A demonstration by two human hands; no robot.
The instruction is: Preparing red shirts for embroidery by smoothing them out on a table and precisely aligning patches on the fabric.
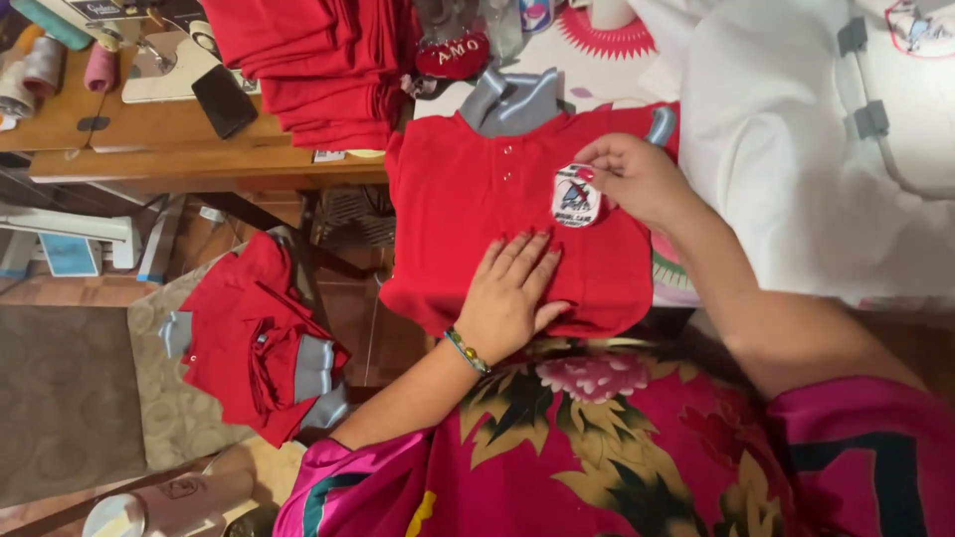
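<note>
Got the red shirt laid flat on the desk. My left hand is spread and pressing the front so the fabric won't shift, while my right hand pinches the badge against the chest.

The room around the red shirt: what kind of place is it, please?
Probably a small sewing or garment-decorating workshop. Thread cones stand on a wooden table, folded red shirts are stacked there, and the right hand sets a patch on a red polo shirt.
</note>
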